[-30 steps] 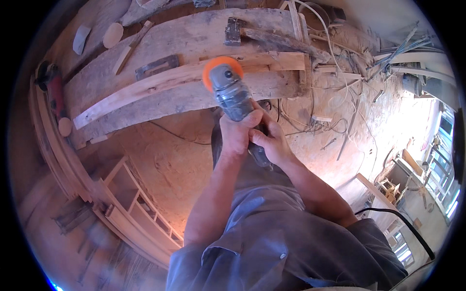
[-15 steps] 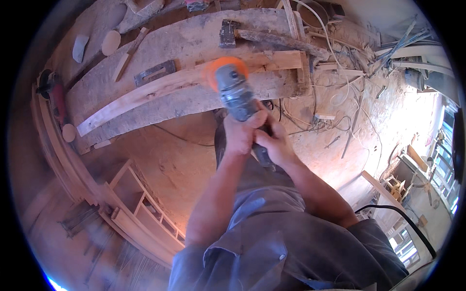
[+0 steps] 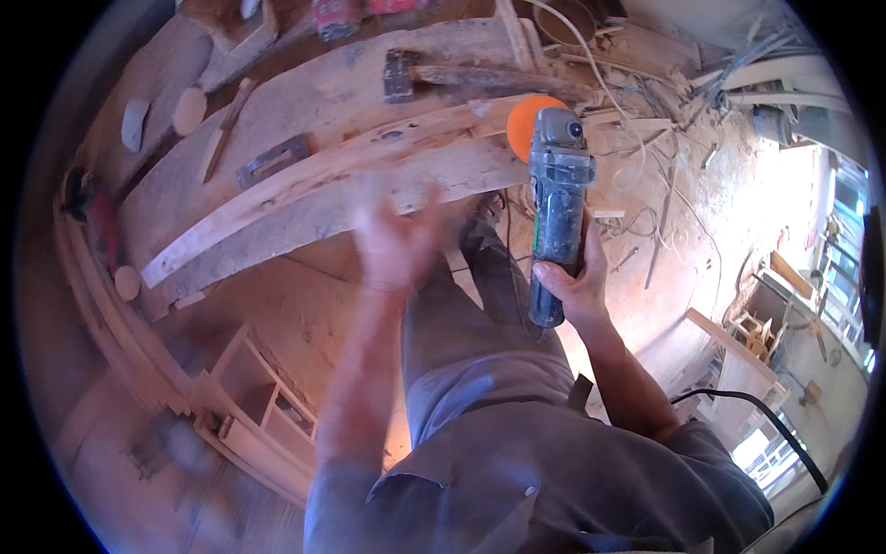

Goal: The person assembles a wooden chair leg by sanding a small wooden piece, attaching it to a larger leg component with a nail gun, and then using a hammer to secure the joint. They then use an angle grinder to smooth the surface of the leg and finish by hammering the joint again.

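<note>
My right hand [image 3: 583,282] is wrapped round the dark body of an angle grinder [image 3: 556,217], held upright at the bench's right end. Its orange disc [image 3: 522,127] overlaps the right end of a long curved wooden board [image 3: 323,171] in view; whether they touch I cannot tell. The board lies along a dusty workbench [image 3: 369,214]. In front of the bench edge, my left hand [image 3: 395,242] is blurred, its fingers spread and holding nothing. Behind the board are a hammer [image 3: 400,78] and a slotted dark metal piece [image 3: 273,162].
At the far left lies a red power tool [image 3: 100,217]. A thin wooden stick [image 3: 223,138] rests on the bench. On the left, a wooden frame [image 3: 263,388] stands beside stacked boards. Cables [image 3: 646,222] and wood scraps litter the floor at right.
My left hand has let go of the grinder and moved left. With my right hand, the grinder has swung right toward the board's end. Its disc was blurred on the board and now looks sharper.
</note>
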A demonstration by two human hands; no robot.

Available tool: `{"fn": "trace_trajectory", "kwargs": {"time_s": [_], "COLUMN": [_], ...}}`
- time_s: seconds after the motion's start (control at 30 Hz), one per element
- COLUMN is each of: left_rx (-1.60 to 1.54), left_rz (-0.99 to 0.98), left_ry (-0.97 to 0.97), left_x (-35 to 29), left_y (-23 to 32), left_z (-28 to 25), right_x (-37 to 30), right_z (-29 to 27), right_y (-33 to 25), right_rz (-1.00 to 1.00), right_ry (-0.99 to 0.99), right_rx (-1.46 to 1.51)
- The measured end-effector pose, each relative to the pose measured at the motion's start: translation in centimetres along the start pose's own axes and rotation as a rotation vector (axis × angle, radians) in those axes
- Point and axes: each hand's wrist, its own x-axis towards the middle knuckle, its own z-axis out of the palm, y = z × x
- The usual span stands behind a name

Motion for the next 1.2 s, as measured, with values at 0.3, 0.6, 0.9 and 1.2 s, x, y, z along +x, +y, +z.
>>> {"fn": "trace_trajectory", "kwargs": {"time_s": [0.3,0.6,0.9,1.2], "left_rx": [0.720,0.750,0.429,-0.971], "left_rz": [0.107,0.091,0.038,-0.904], "left_ry": [-0.222,-0.304,0.115,-0.529], "left_x": [2.2,1.8,-3.6,-7.6], "left_y": [-8.0,-12.0,-5.3,8.8], "left_z": [-6.7,-8.6,-4.3,7.4], "right_x": [-0.9,-2.1,-3.5,-3.2], "right_z": [-3.2,-4.2,-2.2,-0.6], "right_y": [-0.7,0.9,1.8,3.7], "right_rz": [0.039,0.026,0.066,0.083], "right_ry": [0.089,0.142,0.077,-0.084], "right_rx": [0.045,-0.013,0.001,-0.136]}}
